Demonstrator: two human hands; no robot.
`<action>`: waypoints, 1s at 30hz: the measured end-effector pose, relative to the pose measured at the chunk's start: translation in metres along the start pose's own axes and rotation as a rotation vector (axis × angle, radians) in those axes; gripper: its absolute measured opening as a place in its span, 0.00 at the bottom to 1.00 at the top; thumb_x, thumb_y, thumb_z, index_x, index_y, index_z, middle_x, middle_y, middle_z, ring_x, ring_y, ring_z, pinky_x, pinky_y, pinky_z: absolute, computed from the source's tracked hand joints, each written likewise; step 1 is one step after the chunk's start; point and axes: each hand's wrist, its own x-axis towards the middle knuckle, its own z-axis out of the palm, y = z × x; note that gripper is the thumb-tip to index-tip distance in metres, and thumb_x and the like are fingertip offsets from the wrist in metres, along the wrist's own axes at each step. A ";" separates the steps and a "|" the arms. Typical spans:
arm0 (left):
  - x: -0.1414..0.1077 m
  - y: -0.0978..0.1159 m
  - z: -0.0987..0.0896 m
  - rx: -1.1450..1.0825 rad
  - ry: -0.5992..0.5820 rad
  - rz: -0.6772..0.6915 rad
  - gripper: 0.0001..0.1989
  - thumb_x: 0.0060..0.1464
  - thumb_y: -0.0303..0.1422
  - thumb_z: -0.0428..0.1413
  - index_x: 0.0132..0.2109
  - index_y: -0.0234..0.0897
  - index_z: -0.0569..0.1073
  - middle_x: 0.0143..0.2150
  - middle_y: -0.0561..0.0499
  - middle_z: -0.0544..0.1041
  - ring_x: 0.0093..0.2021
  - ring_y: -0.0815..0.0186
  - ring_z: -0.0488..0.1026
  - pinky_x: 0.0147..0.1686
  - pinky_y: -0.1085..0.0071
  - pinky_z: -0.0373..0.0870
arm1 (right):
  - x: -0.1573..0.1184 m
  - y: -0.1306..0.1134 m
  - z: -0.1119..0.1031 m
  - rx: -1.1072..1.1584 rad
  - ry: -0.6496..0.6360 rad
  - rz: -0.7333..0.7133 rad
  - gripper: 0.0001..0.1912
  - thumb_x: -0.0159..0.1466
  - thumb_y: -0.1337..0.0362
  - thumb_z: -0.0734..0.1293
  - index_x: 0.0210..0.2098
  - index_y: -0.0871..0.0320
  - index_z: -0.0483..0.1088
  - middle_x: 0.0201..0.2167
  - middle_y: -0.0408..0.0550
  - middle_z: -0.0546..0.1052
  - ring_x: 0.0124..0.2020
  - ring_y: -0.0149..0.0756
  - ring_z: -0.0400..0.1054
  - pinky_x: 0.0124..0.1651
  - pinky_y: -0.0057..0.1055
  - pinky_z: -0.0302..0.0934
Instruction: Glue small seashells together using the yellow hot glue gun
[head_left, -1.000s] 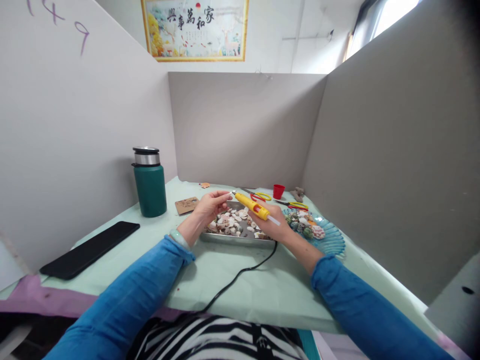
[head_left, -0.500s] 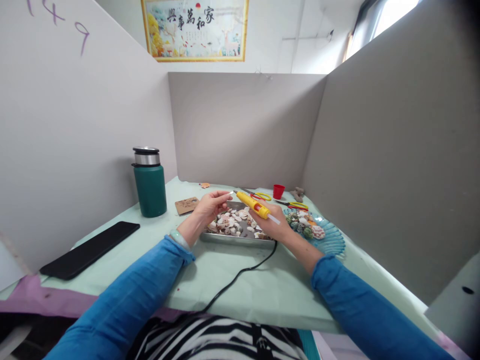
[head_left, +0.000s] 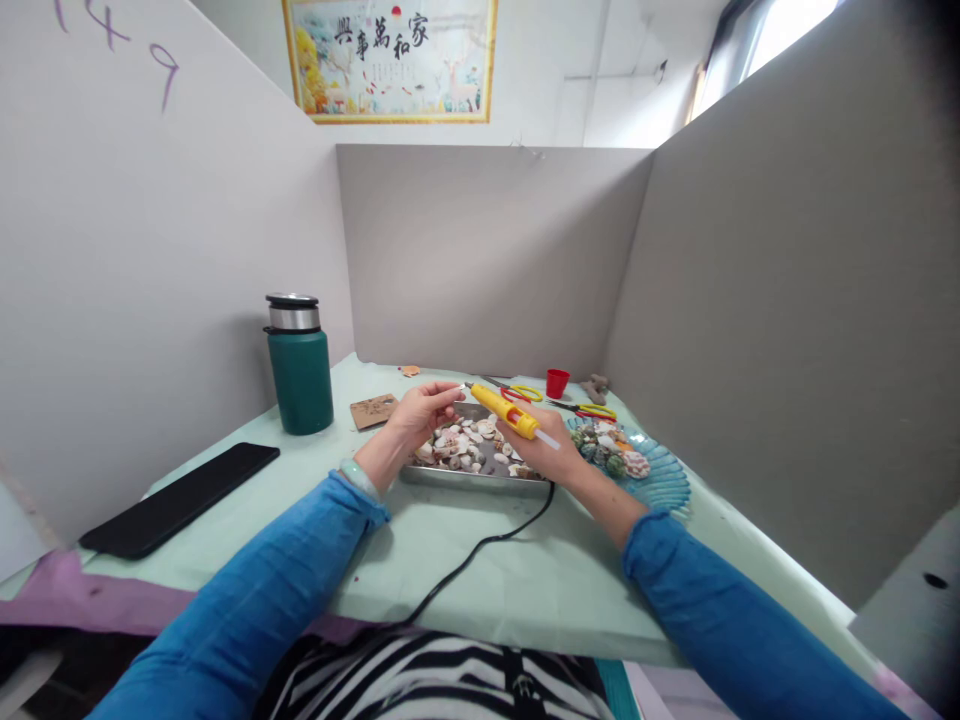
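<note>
Just now, the yellow glue gun moved a tiny bit toward the small white thing pinched in the left hand. The right hand holds the gun above a metal tray of shells.

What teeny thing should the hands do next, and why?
Maybe gently squeeze the yellow glue gun: the right hand grips it, and its nozzle is right by the small white piece that the left hand pinches. Whether glue is already on that piece is too small to tell.
</note>
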 end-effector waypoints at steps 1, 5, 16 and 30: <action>0.000 0.000 0.000 0.004 0.003 0.000 0.13 0.39 0.28 0.66 0.35 0.29 0.74 0.28 0.51 0.74 0.20 0.78 0.66 0.24 0.79 0.67 | 0.000 -0.001 0.000 -0.003 -0.008 -0.009 0.07 0.60 0.59 0.62 0.29 0.55 0.65 0.23 0.42 0.71 0.24 0.31 0.64 0.28 0.27 0.55; 0.001 0.000 0.000 0.019 0.012 0.004 0.14 0.40 0.28 0.65 0.36 0.28 0.74 0.28 0.51 0.74 0.21 0.78 0.67 0.23 0.79 0.66 | 0.000 -0.003 -0.001 -0.015 -0.028 -0.019 0.09 0.61 0.59 0.61 0.27 0.55 0.65 0.21 0.42 0.69 0.22 0.31 0.62 0.27 0.27 0.54; -0.001 0.000 0.000 -0.002 0.000 0.004 0.12 0.42 0.29 0.65 0.36 0.29 0.74 0.29 0.52 0.74 0.20 0.79 0.66 0.26 0.76 0.69 | 0.000 0.004 0.001 0.008 0.016 0.018 0.06 0.60 0.60 0.62 0.30 0.55 0.66 0.23 0.42 0.71 0.24 0.32 0.64 0.30 0.28 0.56; 0.000 -0.001 -0.001 -0.024 0.007 0.007 0.12 0.43 0.26 0.64 0.37 0.29 0.73 0.31 0.51 0.74 0.20 0.78 0.66 0.26 0.77 0.70 | 0.001 -0.002 -0.001 0.002 -0.013 0.015 0.07 0.60 0.60 0.62 0.28 0.56 0.65 0.22 0.42 0.70 0.23 0.30 0.63 0.29 0.27 0.55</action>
